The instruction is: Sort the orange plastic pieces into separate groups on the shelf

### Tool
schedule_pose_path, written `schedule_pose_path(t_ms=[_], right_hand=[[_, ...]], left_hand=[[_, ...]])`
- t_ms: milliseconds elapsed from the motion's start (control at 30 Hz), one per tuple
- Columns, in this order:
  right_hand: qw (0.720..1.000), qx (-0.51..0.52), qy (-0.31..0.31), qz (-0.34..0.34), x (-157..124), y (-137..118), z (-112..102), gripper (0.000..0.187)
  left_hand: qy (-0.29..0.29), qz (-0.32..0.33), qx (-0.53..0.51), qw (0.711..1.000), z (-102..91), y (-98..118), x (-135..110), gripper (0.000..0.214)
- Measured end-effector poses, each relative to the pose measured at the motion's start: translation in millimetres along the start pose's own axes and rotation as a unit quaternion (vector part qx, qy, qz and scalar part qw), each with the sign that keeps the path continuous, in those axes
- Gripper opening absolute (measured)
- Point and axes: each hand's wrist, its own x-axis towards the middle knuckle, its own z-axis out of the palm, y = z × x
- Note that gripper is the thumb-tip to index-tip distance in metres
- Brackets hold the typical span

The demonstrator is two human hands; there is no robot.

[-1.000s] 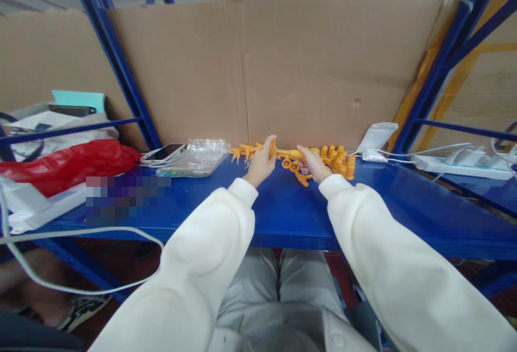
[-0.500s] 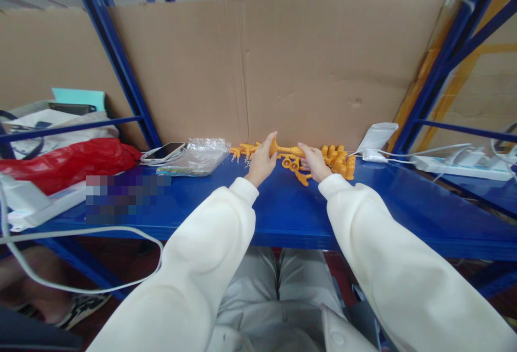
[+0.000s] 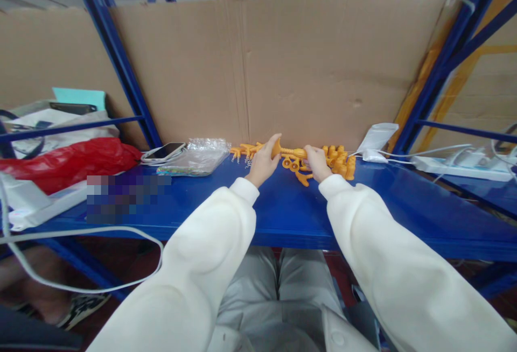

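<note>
A long orange ribbed plastic part (image 3: 294, 153) lies level between my two hands, low over the back of the blue shelf. My left hand (image 3: 262, 166) grips its flared left end with the thumb and fingers. Closed round its right end is my right hand (image 3: 318, 163). Just below the part, orange rings (image 3: 291, 164) and a curved orange piece (image 3: 302, 178) rest on the shelf. Several upright orange pieces (image 3: 341, 162) stand right of my right hand. Branching orange pieces (image 3: 241, 150) lie beyond my left hand.
A clear plastic packet (image 3: 202, 159) and a phone (image 3: 169, 150) lie to the left, near a red bag (image 3: 68, 163). White power strips (image 3: 464, 168) with cables sit at both sides. Cardboard (image 3: 291, 67) stands behind the blue shelf (image 3: 291, 236).
My right fingers have closed in and shifted slightly right along the ribbed part. My left hand has moved a little to the right.
</note>
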Motion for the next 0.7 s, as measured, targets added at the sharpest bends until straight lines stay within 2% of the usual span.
schedule_pose_path(t_ms=[100, 200, 400, 500, 600, 700], right_hand=[[0.986, 0.129, 0.007, 0.103, -1, -8, 1, 0.028], [0.977, 0.164, 0.018, 0.135, -5, -17, -2, 0.030], [0.988, 0.123, 0.035, 0.081, -8, -23, -6, 0.031], [0.992, 0.081, 0.047, 0.080, -6, -24, -7, 0.030], [0.994, 0.035, 0.053, 0.084, -4, -27, -9, 0.030], [0.996, -0.030, 0.061, 0.053, -5, -30, -12, 0.030]], left_hand=[[0.011, 0.017, -0.007, 1.000, 0.0, -2, 0, 0.064], [0.019, 0.034, -0.009, 0.999, 0.1, -2, 0, 0.066], [0.019, 0.022, -0.016, 0.999, 2.6, -3, 2, 0.067], [0.016, 0.001, -0.041, 0.999, 2.7, 0, 4, 0.067], [-0.005, -0.051, -0.066, 0.997, 1.6, 5, 6, 0.066], [-0.041, -0.134, -0.102, 0.985, 0.8, 9, 7, 0.068]])
